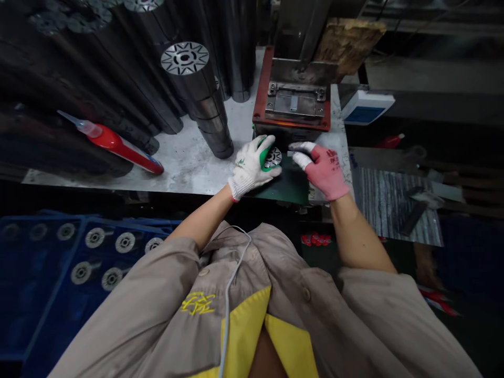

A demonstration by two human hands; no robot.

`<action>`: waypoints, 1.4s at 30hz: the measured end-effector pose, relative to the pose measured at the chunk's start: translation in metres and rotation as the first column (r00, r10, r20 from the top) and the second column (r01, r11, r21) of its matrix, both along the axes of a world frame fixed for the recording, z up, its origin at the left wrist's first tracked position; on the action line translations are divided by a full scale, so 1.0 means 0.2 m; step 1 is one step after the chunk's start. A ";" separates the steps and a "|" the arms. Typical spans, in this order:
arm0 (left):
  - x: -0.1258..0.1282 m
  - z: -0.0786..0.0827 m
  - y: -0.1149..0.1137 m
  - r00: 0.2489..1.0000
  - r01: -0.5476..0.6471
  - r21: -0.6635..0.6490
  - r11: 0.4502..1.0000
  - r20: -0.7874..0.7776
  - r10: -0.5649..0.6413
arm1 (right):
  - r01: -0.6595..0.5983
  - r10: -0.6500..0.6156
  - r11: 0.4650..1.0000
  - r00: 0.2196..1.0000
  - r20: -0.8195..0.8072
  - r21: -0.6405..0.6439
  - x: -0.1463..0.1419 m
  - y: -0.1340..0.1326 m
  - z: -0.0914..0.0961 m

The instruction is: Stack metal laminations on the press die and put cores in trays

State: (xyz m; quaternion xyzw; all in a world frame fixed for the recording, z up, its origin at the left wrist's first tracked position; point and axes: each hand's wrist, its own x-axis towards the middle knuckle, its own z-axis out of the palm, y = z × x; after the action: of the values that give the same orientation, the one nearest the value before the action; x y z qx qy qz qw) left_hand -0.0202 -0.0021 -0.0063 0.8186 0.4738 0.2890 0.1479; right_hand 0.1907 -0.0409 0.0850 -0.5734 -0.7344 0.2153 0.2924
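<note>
Along bench (189,170), from left: red bottle (118,147) standing upright, presumably to stop leaks. Next, metal cylinders (205,102) stacked on end, probably saving room. Left hand (254,164) curled round patterned metal core (274,156) over green mat (292,185), likely steadying it. Orange-edged metal block (295,102) behind. Right hand (322,165) part-open just beside, small pale piece (290,154) at fingertips; cannot tell whether pinched.

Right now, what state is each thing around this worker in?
Left hand: gloved, curled around the slotted metal core
Right hand: gloved, fingers at a pale strip; whether gripped, unclear
Slotted metal core: partly hidden by the left hand
Red bottle: apparently upright, nozzle on
Stacked column: standing, slotted face up
Blue crates: holding slotted parts
Red plate: bearing a steel block
Grey cable: hanging down the shirt
</note>
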 end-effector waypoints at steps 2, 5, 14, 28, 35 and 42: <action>0.02 -0.03 0.01 1.000 -0.030 -0.033 0.999 0.004 0.030 | -0.052 0.059 0.996 0.993 0.098 -0.076 -0.05 0.04 -0.03; 0.04 -0.06 0.03 1.000 -0.028 -0.042 0.999 -0.001 0.028 | -0.083 0.154 0.977 0.912 0.381 -0.198 -0.14 0.10 -0.02; -0.04 -0.06 0.11 0.990 0.140 -0.061 0.988 -0.003 -0.140 | -0.147 0.385 0.919 0.544 0.746 -0.367 -0.37 0.15 0.13; 0.11 0.01 0.03 0.971 -0.103 -0.111 0.988 0.205 0.124 | 0.162 -0.164 0.985 0.740 0.653 0.063 -0.16 0.45 0.31; 0.08 -0.04 0.02 0.985 -0.083 -0.066 0.994 0.149 0.092 | -0.002 -0.038 0.997 0.858 0.513 0.077 -0.07 0.34 0.23; 0.03 -0.04 0.04 0.995 0.048 -0.041 0.998 0.095 -0.044 | -0.110 0.211 0.969 0.832 0.512 -0.221 -0.12 0.23 -0.05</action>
State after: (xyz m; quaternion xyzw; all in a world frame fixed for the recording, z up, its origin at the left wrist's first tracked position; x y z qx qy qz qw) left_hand -0.0144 0.0059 -0.0140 0.8115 0.4535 0.3133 0.1942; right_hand 0.1661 0.0042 0.0757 -0.5708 -0.8094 0.1381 0.0046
